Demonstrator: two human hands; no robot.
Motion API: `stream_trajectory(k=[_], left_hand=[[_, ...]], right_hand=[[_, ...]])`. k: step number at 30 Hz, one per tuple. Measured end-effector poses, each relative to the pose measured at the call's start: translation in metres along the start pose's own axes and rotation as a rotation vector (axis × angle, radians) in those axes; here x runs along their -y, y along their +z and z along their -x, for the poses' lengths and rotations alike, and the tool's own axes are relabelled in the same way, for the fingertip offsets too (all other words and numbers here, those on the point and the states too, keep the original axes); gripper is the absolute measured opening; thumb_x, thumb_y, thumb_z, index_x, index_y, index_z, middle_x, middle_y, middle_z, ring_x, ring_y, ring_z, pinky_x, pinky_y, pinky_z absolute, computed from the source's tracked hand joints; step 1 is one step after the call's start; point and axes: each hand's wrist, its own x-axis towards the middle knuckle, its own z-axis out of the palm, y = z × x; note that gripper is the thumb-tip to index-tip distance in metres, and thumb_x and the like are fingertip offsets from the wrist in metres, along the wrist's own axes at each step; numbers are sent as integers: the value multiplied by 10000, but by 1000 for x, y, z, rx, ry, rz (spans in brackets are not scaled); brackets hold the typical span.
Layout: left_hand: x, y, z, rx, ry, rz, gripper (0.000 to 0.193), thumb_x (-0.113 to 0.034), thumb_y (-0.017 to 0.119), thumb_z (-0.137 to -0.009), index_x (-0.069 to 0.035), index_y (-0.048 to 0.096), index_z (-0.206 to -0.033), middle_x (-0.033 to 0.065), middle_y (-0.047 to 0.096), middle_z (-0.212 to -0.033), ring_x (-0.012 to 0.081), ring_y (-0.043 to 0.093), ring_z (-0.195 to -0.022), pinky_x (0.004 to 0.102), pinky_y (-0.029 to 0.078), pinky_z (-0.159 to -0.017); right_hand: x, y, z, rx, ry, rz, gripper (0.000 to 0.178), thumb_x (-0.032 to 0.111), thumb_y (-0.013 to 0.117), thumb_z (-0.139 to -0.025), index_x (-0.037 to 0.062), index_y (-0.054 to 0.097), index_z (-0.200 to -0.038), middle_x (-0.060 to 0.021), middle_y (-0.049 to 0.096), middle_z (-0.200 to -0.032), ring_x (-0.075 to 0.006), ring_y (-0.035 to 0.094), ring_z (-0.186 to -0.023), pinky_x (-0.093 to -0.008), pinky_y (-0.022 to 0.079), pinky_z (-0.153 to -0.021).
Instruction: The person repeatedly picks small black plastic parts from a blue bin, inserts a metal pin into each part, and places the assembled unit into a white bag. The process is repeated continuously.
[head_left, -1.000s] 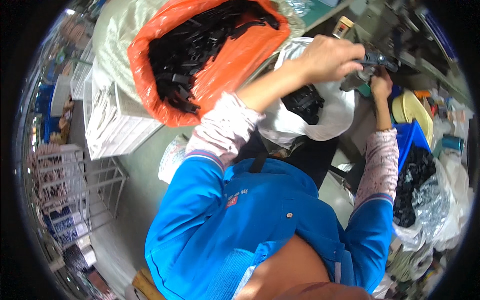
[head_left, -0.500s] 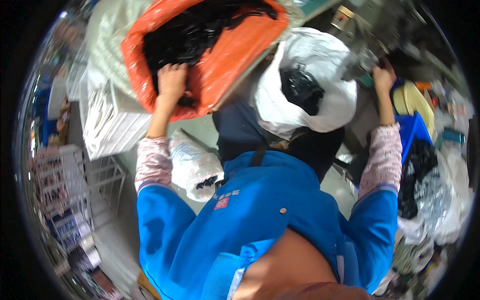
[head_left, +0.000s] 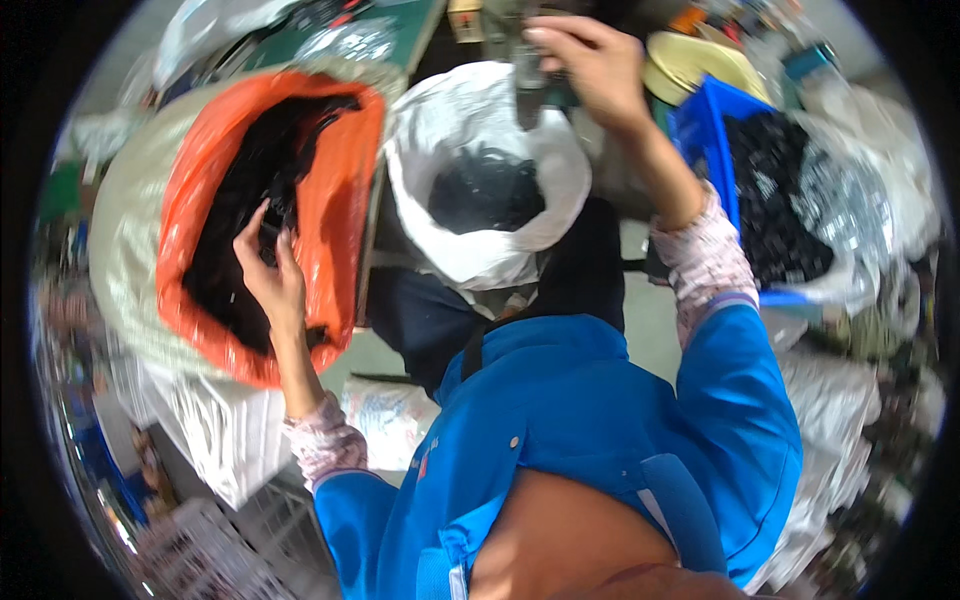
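On the left, an orange plastic bag (head_left: 345, 215) full of black pieces (head_left: 225, 265) lines a pale woven sack (head_left: 130, 230). My left hand (head_left: 275, 275) is over its opening, thumb and forefinger around what looks like a small black piece. At the top, my right hand (head_left: 600, 75) reaches to a grey metal machine part (head_left: 530, 70). Its fingers are bent together against that part, and blur hides what they may hold. Below the metal part a white bag (head_left: 480, 260) stands with its mouth wide and dark pieces (head_left: 485, 190) inside.
To the right are a blue bin (head_left: 710, 135) of black pieces, a cream-coloured basin (head_left: 700, 65) and clear plastic bags (head_left: 850, 190). A green tabletop (head_left: 410, 35) lies beyond the orange bag. White baskets (head_left: 215, 440) stand at lower left.
My left hand has turned, its fingertips now showing above the black pieces. My right hand has come up to the metal part over the white bag. The view has swung to the right.
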Motion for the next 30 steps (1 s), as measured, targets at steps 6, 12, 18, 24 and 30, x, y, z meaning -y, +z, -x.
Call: stream_trajectory(k=[6,12,18,24,30], left_hand=[[-67,111,22,257,-437,1125,326,12,556,-874,-16,430,-1173,200,568,-1145,254,576,-1053,416,449,-945],[-137,174,20,752,-670,1640,294,-54,527,-898,-23,439,-1177,203,567,-1138,292,561,-1076,488,453,-950],[-140,182,35,840,-905,1629,348,41,537,-828,1,491,-1171,117,578,-989,196,548,-888,355,450,-752],[-143,204,43,849,-1005,1565,208,55,565,-798,-17,541,-991,7,475,-714,91,422,-580,241,332,-496],[-199,232,37,982,-879,1395,158,-24,679,-776,-21,579,-899,27,541,-701,112,498,-537,247,364,-469]], right_hand=[[-1,16,-1,-6,68,-191,178,98,693,-818,-15,699,-954,-79,683,-794,-88,614,-612,-214,505,-569],[-19,-1,3,99,159,-24,189,85,681,-817,-24,679,-972,-80,684,-795,-104,622,-613,-227,517,-564],[10,-98,31,302,146,314,210,209,650,-856,55,687,-994,-57,681,-799,-89,627,-687,-252,510,-585],[-27,-266,104,376,217,1435,265,55,565,-782,94,626,-1038,-165,647,-882,-324,638,-861,-423,521,-711],[-48,-267,126,512,194,1719,207,20,550,-773,20,583,-977,-124,581,-988,-295,581,-981,-374,521,-760]])
